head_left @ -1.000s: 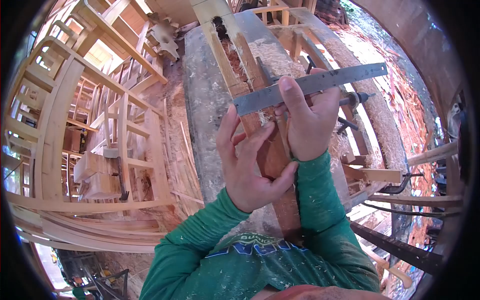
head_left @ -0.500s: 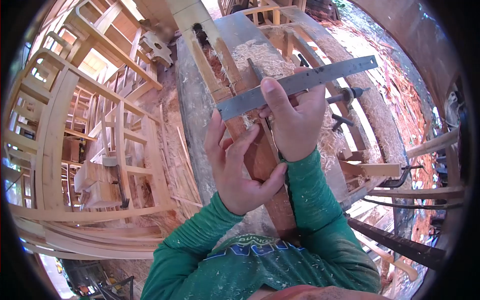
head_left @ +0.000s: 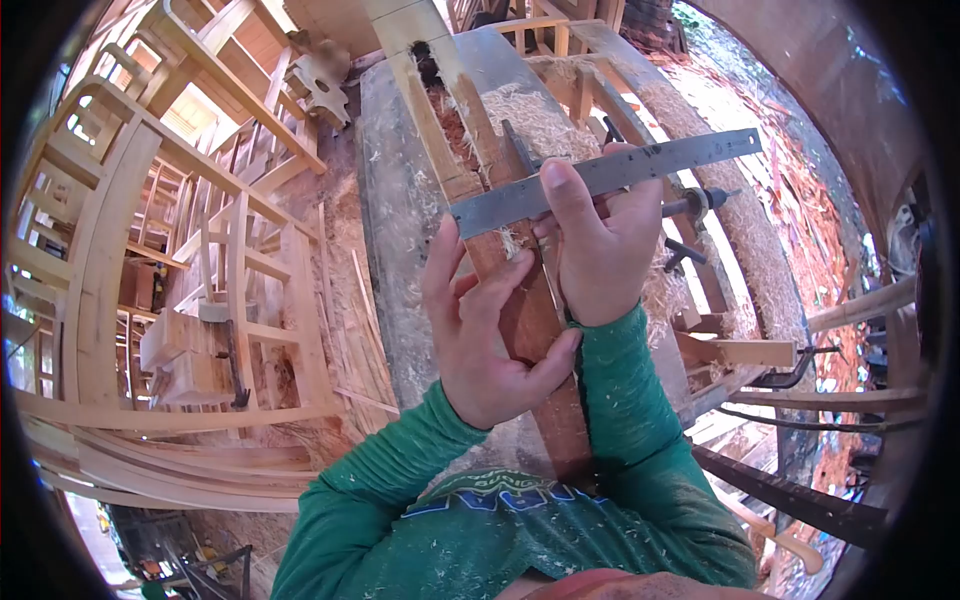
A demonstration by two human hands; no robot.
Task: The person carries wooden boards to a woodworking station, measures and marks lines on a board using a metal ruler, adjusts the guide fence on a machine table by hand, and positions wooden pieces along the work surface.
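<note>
A flat metal ruler (head_left: pixel 690 153) lies slantwise across a long reddish-brown wooden piece (head_left: pixel 530 310). My right hand (head_left: pixel 600 240) grips the ruler near its middle, thumb on top and the other fingers underneath. Against the ruler's left end rests a fingertip of my left hand (head_left: pixel 490 350), whose fingers are spread over the wooden piece, with the thumb on its right edge. Beyond the ruler, the wood joins a paler part (head_left: pixel 425 120) with a long slot and a dark hole. Pale shavings cling to the wood just below the ruler.
Under the wood is a grey bench top (head_left: pixel 385 200) strewn with shavings. A dark metal clamp (head_left: pixel 700 200) stands right of my right hand. Wooden frames (head_left: pixel 235 300) fill the left side, with a wooden block (head_left: pixel 190 355) among them. Another clamp (head_left: pixel 800 370) grips a board at the right.
The view has shifted slightly, so the bench and wood appear a little lower and to the right. Both hands and the ruler keep nearly the same places on the wood.
</note>
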